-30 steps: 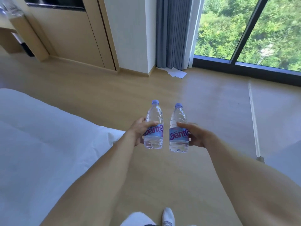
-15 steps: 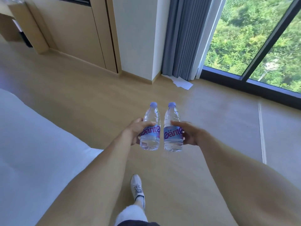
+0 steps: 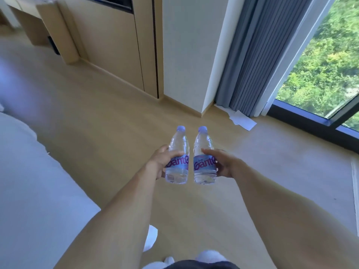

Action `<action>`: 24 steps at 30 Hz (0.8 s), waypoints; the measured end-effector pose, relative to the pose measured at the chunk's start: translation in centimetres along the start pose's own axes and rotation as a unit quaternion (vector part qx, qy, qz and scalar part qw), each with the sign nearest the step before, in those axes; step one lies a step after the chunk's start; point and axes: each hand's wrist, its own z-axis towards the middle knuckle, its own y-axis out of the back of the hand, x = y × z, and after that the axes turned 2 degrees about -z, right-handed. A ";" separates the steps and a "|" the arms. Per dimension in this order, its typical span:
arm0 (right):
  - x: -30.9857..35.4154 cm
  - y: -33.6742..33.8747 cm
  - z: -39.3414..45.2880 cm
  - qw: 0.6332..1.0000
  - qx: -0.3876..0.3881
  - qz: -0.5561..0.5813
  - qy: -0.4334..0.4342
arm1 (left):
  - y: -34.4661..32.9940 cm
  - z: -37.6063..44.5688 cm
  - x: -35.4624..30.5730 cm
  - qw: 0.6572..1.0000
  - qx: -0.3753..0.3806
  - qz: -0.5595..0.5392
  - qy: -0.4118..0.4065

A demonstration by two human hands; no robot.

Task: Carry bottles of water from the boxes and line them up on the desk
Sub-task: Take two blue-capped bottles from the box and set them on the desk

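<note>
Ahead and far to the upper left sits the wooden bench point(image 3: 29, 18), cut off by the frame edge and blurred (its top hardly shows). Both hands are well short of it; the left hand point(image 3: 161, 162) grips the left bottle point(image 3: 177, 158), the right hand point(image 3: 226, 164) grips the right bottle point(image 3: 204, 158), both upright, side by side, just apart. No boxes are in view.

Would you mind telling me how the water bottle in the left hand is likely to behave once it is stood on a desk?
The left bottle looks full and sealed under its cap, so probably heavy for its size. Tall and narrow, it may tip if nudged. Its clear, thin-looking wall could dent slightly under the left hand.
</note>
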 end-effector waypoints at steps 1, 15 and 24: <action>1.3 -0.3 1.5 1.000 0.006 0.000 0.001 | 0.6 1.2 -1.0 1.000 -0.007 -0.003 -0.001; 22.5 -2.6 24.0 0.981 0.171 -0.086 0.043 | 8.1 17.6 -16.9 0.982 -0.172 -0.066 -0.034; 33.7 -7.5 33.3 0.954 0.248 -0.152 0.072 | 13.0 24.6 -24.2 0.964 -0.234 -0.114 -0.046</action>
